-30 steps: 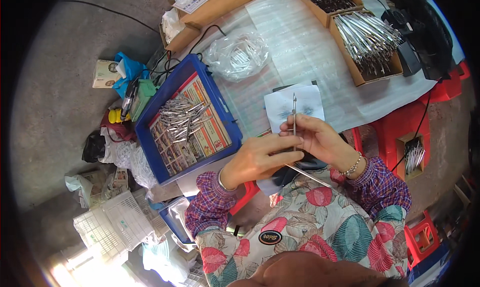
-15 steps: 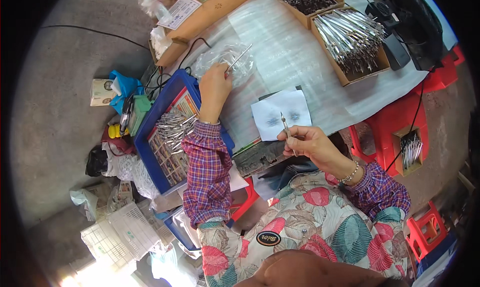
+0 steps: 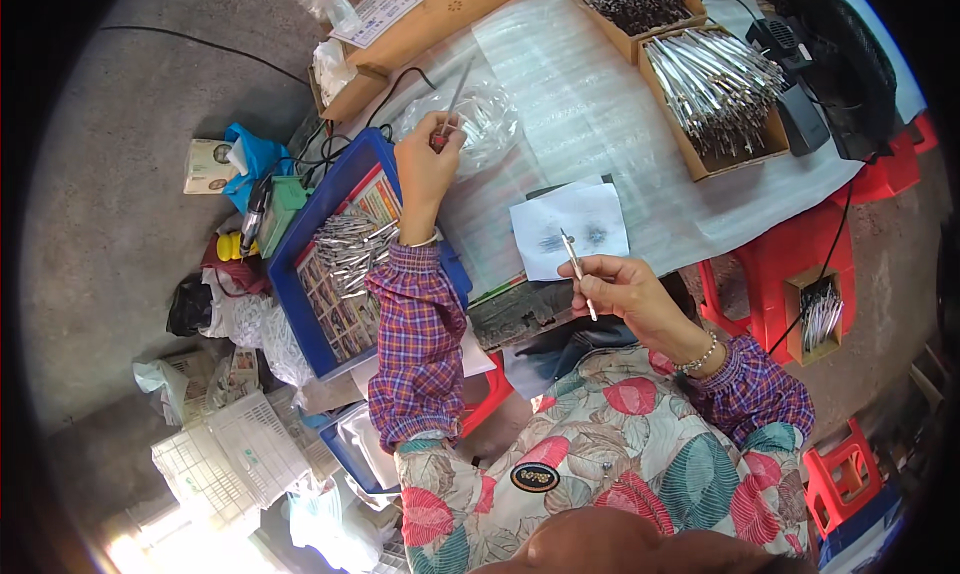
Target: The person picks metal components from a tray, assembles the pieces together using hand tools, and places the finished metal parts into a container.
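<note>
My left hand (image 3: 428,164) is closed round a thin metal rod (image 3: 459,92) with a bit of red at its held end. It is raised over the table beside a clear plastic bag (image 3: 480,124) with slim pieces inside. Between the thumb and fingers of my right hand (image 3: 622,292) is a slim, silver, pen-like metal piece (image 3: 580,279), its narrow tip pointing away from me. Just beyond that tip lies a white paper (image 3: 545,214) with dark smudges. To the left, a blue tray (image 3: 290,314) lined with printed paper holds many silver metal pieces (image 3: 350,254).
Far right on the table, a cardboard box (image 3: 735,164) of long silver pieces stands beside another box (image 3: 622,44) of dark ones. A black device (image 3: 800,114) with a cable sits next to them. On a red stool (image 3: 780,264) is a smaller box (image 3: 803,344).
The rod in my left hand has swung more upright and the hand has shifted slightly left. My right hand has tilted the silver piece, showing more of its rear end. The view has shifted slightly.
</note>
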`<state>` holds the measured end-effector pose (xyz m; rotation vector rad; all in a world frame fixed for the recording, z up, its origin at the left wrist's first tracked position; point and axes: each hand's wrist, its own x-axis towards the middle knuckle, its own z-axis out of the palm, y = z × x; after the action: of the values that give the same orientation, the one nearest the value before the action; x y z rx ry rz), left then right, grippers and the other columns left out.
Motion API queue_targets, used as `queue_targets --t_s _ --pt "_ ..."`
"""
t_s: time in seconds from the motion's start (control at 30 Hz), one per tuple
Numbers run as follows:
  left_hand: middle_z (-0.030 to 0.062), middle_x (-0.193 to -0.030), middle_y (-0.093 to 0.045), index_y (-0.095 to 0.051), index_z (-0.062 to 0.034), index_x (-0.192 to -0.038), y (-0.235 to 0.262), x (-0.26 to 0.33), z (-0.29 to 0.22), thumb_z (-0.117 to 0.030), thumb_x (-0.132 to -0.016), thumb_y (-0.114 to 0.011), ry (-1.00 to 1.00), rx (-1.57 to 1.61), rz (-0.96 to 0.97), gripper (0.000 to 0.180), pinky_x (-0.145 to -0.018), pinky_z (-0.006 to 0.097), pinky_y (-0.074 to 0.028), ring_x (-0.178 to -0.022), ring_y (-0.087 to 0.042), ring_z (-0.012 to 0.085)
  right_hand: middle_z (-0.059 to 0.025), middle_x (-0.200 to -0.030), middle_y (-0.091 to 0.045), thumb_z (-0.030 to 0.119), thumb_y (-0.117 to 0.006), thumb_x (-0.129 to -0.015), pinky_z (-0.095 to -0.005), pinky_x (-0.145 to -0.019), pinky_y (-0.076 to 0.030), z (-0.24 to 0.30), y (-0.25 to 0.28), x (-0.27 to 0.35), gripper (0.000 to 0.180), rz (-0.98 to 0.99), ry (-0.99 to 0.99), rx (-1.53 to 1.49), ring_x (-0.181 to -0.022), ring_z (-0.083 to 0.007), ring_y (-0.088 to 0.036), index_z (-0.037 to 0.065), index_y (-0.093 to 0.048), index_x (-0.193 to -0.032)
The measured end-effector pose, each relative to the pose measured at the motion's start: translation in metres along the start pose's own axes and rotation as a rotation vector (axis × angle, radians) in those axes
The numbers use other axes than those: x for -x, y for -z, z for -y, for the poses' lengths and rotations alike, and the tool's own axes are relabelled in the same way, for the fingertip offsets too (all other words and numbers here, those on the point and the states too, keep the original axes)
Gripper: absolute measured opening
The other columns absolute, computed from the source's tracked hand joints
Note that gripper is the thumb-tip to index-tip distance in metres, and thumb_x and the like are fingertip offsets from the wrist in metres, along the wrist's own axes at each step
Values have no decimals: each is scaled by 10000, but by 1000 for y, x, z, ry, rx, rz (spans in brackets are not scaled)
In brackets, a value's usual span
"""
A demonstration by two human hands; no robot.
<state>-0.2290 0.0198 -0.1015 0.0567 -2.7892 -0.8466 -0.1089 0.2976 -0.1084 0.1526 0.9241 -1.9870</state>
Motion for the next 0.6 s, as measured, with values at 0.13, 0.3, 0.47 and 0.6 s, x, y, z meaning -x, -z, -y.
queue_targets --t_s 0.13,0.3,0.47,0.6 --pt "39 -703 -643 -636 -45 -1077 19 14 -12 -44 -786 -613 119 363 24 292 -490 207 -381 -538 -506 54 -17 -855 -608 153 -552 -932 -244 -764 -511 5 -5 6 278 -3 13 70 -799 -94 -605 -9 -590 -1154" --pt "90 -792 -662 -564 -21 -979 40 62 -74 -80 -841 -586 378 706 233 151 -380 171 -280 -436 -397 26 -24 -877 -607 154 -539 -938 -248 -774 -516 -3 -1 3 245 -37 45 49 -795 -90 -602 -9 -594 -1112" --pt "122 -919 -650 -562 -31 -875 40 132 -90 -23 -814 -660 451 1124 286 115 -418 166 -366 -522 -488 46 -21 -890 -613 141 -563 -924 -239 -761 -517 -9 -12 0 238 -56 102 24 -809 -92 -604 11 -604 -1119" --pt "67 -892 -635 -607 -14 -870 16 158 -90 23 -752 -723 492 1124 193 170 -472 169 -379 -562 -500 36 -31 -921 -627 137 -582 -914 -236 -774 -509 -9 -16 0 243 -89 115 10 -825 -93 -605 11 -606 -1121"
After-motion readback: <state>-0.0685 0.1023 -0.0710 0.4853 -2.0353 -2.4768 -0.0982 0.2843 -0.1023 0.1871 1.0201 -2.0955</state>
